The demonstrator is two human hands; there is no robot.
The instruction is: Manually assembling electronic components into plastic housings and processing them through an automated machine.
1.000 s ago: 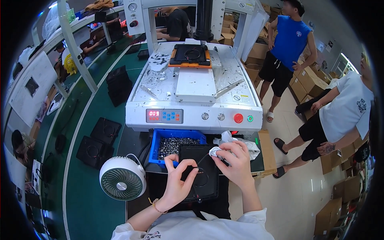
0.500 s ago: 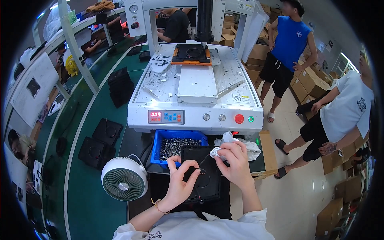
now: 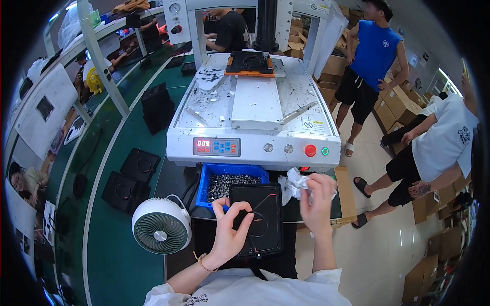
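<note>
Panel (image 3: 270,229), black, rectangular, just in front of blue bin (image 3: 203,193) filled with small metal parts (image 3: 224,184). Cable (image 3: 264,202), thin, black, looped over panel, pinched by fingers of left hand (image 3: 229,234). Right hand (image 3: 317,204), blurred, at crumpled white material (image 3: 293,182); whether fingers grip it, cannot tell.

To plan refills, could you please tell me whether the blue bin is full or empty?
Not empty: the blue bin holds many small metallic parts, lying below its rim; their depth cannot be told.
</note>
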